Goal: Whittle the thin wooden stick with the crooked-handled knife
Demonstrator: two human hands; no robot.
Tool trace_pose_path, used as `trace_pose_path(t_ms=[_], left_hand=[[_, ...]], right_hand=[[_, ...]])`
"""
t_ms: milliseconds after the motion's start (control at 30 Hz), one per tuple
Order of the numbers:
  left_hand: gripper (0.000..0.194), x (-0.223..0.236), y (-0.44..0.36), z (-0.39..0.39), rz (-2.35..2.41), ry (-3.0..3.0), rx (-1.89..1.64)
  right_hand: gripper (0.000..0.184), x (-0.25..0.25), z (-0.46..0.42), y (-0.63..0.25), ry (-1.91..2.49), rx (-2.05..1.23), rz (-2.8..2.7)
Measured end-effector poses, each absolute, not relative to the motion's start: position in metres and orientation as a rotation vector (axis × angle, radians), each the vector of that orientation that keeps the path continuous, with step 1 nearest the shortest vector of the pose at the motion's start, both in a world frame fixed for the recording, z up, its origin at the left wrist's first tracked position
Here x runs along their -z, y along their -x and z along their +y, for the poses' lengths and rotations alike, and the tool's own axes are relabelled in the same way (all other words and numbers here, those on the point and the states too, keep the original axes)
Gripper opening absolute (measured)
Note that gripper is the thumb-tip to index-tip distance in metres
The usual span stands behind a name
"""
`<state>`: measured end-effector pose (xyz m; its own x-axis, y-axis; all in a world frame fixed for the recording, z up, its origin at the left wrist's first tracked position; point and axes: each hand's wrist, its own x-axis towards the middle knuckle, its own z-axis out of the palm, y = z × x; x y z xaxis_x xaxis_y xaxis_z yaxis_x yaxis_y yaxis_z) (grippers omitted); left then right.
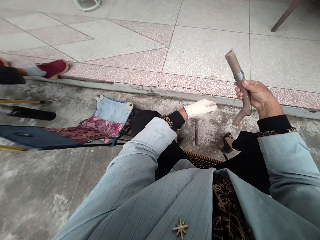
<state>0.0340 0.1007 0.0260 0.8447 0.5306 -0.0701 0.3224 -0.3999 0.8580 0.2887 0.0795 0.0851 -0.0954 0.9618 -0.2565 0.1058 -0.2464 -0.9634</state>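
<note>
In my right hand [260, 95] is a crooked piece of branch [247, 100], with my bare fingers wrapped round its middle. Silvery wire [239, 76] is wound round the branch just above my thumb. It stands tilted, its cut end up and its bent end down. My left hand [201, 108], in a white knitted glove, hovers left of the branch, apart from it. Its fingers stretch to the right, and nothing shows in them. Below the glove, a short thin brown rod [196, 133] with a thicker band near its top lies on the concrete.
To the left stands a folding chair with denim and floral cloth [100, 128]. A person's red shoe [56, 69] rests on the raised tiled step [205, 53]. A dark furniture leg [285, 16] is at upper right. Under me is a woven seat [203, 158].
</note>
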Motion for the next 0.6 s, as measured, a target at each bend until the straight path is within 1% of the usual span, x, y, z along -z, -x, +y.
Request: trace_pose_path(t_ms=[67, 167, 267, 333, 367, 400, 467, 533, 600], left_hand=[[0.043, -0.028, -0.035, 0.097, 0.578, -2.02, -0.229], [0.041, -0.032, -0.037, 0.093, 0.529, -2.051, -0.212], [0.04, -0.036, -0.036, 0.093, 0.546, -2.096, -0.219], [0.038, -0.039, -0.034, 0.095, 0.611, -2.153, -0.248], [0.037, -0.04, -0.033, 0.097, 0.648, -2.184, -0.267], [0.036, -0.042, -0.032, 0.099, 0.681, -2.212, -0.284], [0.035, -0.043, -0.03, 0.103, 0.728, -2.245, -0.302], [0.034, -0.043, -0.028, 0.105, 0.748, -2.25, -0.301], [0.034, -0.043, -0.028, 0.107, 0.77, -2.238, -0.305]], right_hand=[[0.027, -0.077, 0.085, -0.292, 1.523, -1.334, -1.16], [0.022, -0.067, 0.091, -0.291, 1.846, -1.135, -1.297], [0.022, -0.062, 0.093, -0.285, 2.214, -0.858, -1.668], [0.027, -0.06, 0.093, -0.279, 2.341, -0.727, -1.99], [0.028, -0.059, 0.092, -0.276, 2.362, -0.714, -2.15], [0.028, -0.058, 0.091, -0.274, 2.353, -0.752, -2.3], [0.025, -0.055, 0.088, -0.27, 2.24, -0.962, -2.559], [0.023, -0.053, 0.085, -0.267, 2.017, -1.274, -2.721], [0.024, -0.052, 0.081, -0.266, 1.737, -1.597, -2.762]])
